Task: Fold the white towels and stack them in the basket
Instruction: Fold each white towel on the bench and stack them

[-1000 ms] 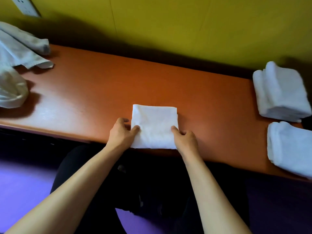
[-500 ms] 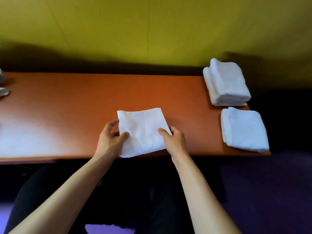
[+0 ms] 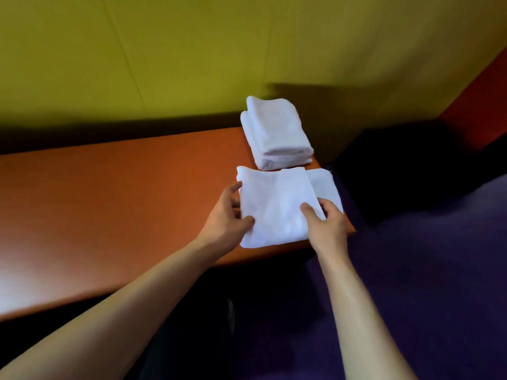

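Folded white towel [image 3: 274, 207] is held by both hands at the right end of the orange table [image 3: 115, 193], over another folded towel [image 3: 327, 187] that lies at the near right corner and shows only as a strip on the right; whether the two touch I cannot tell; the left hand [image 3: 225, 218] reaches in from the lower left with the forearm long and nearly straight, its grip pinching the left edge of the towel, thumb on top near the lower corner and fingers curled behind the edge; the right hand [image 3: 326, 226] comes from below with the forearm rising steeply, its grip pinching the right side of the towel, thumb pressed on the top face and the other fingers bent at the edge; behind, near the yellow-green wall [image 3: 192, 56], a stack of folded towels [image 3: 277, 133] rests on the far right corner of the table, just beside the held one; no basket is in view.
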